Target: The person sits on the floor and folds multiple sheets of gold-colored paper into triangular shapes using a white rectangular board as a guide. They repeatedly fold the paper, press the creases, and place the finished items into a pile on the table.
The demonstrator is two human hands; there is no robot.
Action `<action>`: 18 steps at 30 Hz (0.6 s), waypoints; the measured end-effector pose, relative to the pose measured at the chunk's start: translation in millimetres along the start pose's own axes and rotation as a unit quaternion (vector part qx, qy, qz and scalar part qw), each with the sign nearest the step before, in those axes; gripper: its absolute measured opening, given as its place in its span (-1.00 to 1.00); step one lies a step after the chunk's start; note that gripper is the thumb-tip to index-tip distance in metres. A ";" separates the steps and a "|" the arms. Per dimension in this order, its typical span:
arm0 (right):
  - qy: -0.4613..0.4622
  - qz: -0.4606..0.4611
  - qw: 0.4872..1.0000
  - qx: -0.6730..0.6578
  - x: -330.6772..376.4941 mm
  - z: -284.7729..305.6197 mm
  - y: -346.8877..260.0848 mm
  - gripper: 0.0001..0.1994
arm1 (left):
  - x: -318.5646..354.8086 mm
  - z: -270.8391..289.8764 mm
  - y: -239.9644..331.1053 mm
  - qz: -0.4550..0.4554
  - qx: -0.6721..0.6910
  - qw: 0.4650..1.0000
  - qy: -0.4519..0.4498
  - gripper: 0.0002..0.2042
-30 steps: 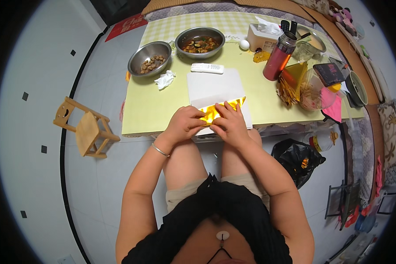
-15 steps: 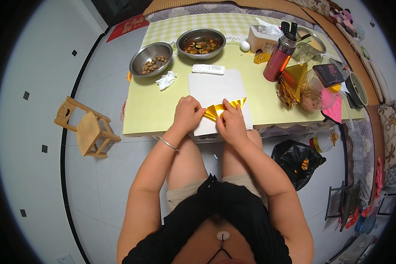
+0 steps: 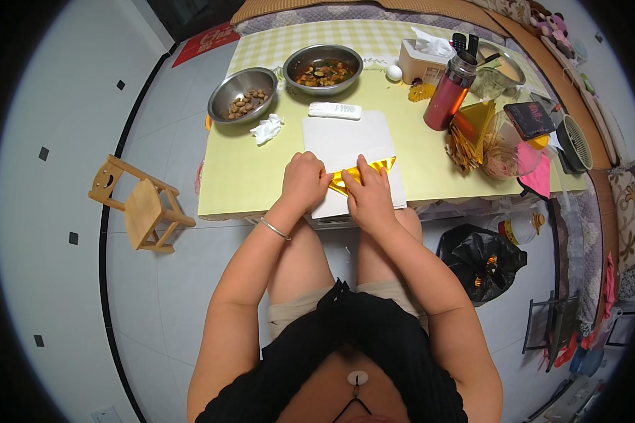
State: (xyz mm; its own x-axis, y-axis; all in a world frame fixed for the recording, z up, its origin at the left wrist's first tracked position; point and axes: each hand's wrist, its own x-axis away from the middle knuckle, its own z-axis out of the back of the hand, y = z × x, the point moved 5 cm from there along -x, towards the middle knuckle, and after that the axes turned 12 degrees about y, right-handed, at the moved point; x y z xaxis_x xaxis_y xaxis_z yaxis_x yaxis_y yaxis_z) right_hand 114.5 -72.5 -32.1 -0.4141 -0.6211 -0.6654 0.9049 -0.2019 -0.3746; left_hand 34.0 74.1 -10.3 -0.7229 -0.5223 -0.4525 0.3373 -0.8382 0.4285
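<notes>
1 piece of shiny gold foil (image 3: 384, 166) lies slantwise on the white sheet (image 3: 349, 134), near the front of the yellow-green table (image 3: 250, 176). The left hand (image 3: 305, 180) curls its fingers at the foil's left end; whether they pinch it, I cannot tell. The right hand (image 3: 370, 197) rests extended fingers on top, unclenched. Beyond the white sheet sits 1 white packet (image 3: 335, 111); farther off stand 2 steel bowls (image 3: 322, 90) and 1 red flask (image 3: 447, 99).

The head-worn fisheye looks steeply down on the nearby table (image 3: 250, 176).
</notes>
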 end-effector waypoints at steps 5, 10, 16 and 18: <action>-0.007 0.001 1.000 0.005 2.1 -1.9 1.3 -0.57 | 3.8 14.0 22.6 -0.103 -0.014 0.990 0.100 -0.88; -0.016 0.003 1.000 0.000 0.6 -0.4 0.7 -0.56 | 28.7 0.0 20.4 -0.193 -0.054 0.978 0.066 -0.91; -0.035 0.011 0.999 -0.009 0.3 -2.4 1.0 -0.54 | 23.6 3.7 38.1 -0.138 -0.061 0.985 0.081 -0.88; -0.028 0.012 0.999 -0.031 -3.1 1.1 6.5 -0.52 | 12.5 1.6 40.1 -0.123 -0.077 0.987 0.072 -0.84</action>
State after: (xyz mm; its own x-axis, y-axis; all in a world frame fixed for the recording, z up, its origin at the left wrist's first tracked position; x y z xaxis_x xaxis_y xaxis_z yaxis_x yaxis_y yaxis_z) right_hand 121.9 -72.8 -31.8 -0.3849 -0.6676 -0.6373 0.9058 -0.1407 -0.3996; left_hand 37.5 34.2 2.5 -0.7050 -0.3084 -0.6387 0.2580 -0.9503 0.1741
